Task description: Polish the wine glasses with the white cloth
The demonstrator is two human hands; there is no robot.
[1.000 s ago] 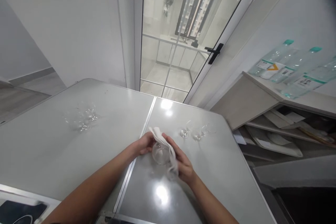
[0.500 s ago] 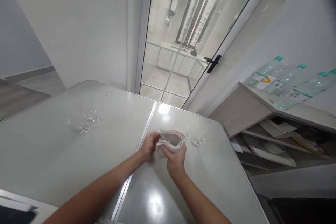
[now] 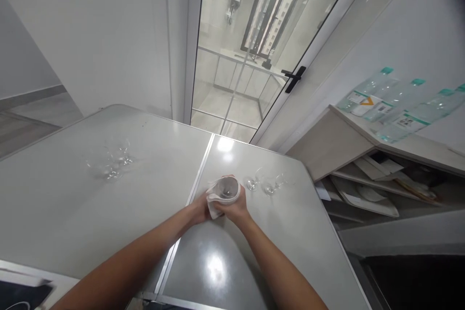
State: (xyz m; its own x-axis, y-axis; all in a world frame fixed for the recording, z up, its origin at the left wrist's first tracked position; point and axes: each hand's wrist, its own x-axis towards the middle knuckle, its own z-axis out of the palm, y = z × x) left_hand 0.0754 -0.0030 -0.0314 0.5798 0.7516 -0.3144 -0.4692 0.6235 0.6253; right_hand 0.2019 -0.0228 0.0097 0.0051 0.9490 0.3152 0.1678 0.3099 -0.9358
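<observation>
Above the table's middle seam, my two hands are closed around a stemmed glass (image 3: 228,189) wrapped in a white cloth (image 3: 214,209). The glass's round mouth faces up toward me, and its lower part is hidden by cloth and fingers. My left hand (image 3: 199,209) grips the folded cloth on the left side, its fingertips mostly out of sight. On the other side, my right hand (image 3: 237,207) wraps round the cloth-covered glass with the thumb in front. Just right of it stand two transparent stemmed glasses, one nearer (image 3: 251,184) and one farther right (image 3: 269,190).
Several transparent glasses (image 3: 112,173) stand on the left half of the grey table (image 3: 145,232). Plastic bottles (image 3: 407,123) with green caps top a shelf unit (image 3: 337,147) at the right. Behind the table is a glass door with a black handle (image 3: 295,79).
Both hands have shifted slightly left with the cloth and glass. The glass's mouth now shows more openly inside the cloth, and the nearer standing glass on the right has come into fuller view.
</observation>
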